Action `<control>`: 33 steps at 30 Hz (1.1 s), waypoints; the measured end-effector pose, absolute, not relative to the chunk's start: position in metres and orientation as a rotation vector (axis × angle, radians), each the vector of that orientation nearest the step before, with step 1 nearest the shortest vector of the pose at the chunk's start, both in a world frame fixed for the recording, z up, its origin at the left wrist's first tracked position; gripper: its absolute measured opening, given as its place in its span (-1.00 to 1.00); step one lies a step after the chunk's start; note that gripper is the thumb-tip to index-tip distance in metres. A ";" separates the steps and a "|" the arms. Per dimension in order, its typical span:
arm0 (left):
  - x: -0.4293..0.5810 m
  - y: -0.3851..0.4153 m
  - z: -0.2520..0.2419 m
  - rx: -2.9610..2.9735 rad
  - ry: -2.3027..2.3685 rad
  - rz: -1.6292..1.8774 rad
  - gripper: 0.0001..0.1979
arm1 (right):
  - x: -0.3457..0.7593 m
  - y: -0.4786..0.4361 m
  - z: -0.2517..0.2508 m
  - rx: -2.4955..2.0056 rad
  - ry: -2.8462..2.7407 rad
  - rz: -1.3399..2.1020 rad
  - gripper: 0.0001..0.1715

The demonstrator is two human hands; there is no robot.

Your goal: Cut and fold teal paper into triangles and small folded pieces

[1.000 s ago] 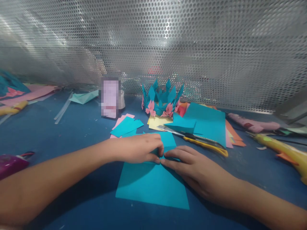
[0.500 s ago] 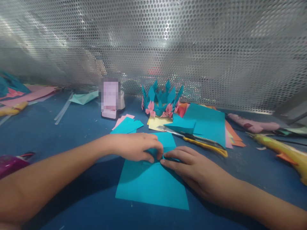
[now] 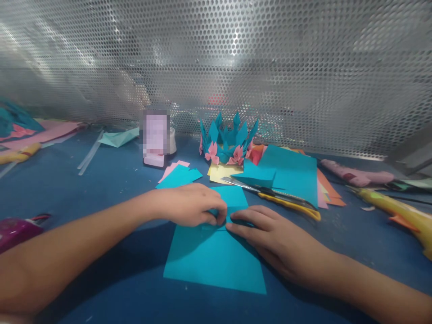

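Observation:
A larger turquoise paper sheet point(image 3: 216, 265) lies flat in front of me, with a small turquoise folded paper piece point(image 3: 221, 228) on top of it. My left hand point(image 3: 192, 204) comes over from the left, its fingers curled down and closed on the small piece, hiding much of it. From the right, my right hand point(image 3: 276, 238) presses thumb and fingertips onto the piece's right end, the other fingers bent beneath the palm. The fingertips of both hands nearly meet. Exact folds are hidden under my fingers.
Beyond the sheet lie a yellow-handled box cutter point(image 3: 290, 204) and a stack of coloured papers point(image 3: 297, 175). Behind stands a turquoise paper crown point(image 3: 224, 144) with pink bows. A phone point(image 3: 155, 137) leans at the back. Glue guns, one yellow point(image 3: 388, 209) and one pink point(image 3: 354, 173), rest at right.
My left fingertips have shifted slightly left, leaving a small gap to the right fingertips. My right hand stays in nearly the same place.

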State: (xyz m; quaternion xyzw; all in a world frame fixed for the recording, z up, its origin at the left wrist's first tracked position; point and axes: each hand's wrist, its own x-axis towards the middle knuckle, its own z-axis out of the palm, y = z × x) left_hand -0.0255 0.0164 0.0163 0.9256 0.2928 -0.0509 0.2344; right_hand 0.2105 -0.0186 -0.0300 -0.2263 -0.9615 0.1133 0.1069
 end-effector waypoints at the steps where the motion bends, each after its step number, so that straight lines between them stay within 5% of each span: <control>1: -0.025 0.016 0.016 2.545 0.801 -0.141 -0.91 | 0.210 -0.018 -0.030 -0.665 -2.828 0.332 -0.47; 33: -0.017 0.009 0.011 2.624 0.952 -0.188 -0.76 | 0.208 -0.017 -0.032 -0.637 -2.839 0.225 -0.45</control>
